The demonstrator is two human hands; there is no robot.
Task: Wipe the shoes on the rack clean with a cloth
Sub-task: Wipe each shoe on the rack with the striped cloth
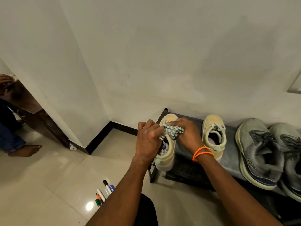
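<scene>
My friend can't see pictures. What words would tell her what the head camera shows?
A person's left hand holds a pale yellow sneaker at the end of a black shoe rack while the right hand presses a checked cloth on it. Its matching sneaker and two grey sneakers sit on the rack; markers lie on the floor.

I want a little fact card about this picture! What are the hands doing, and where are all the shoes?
left hand: holds the pale yellow shoe at the rack's left end
right hand: presses the striped cloth on that shoe's top
matching shoe: sits on the black rack, untouched
grey shoes: two, at the right of the rack
wristband: orange, right wrist
floor: markers lying near the person's leg
</scene>
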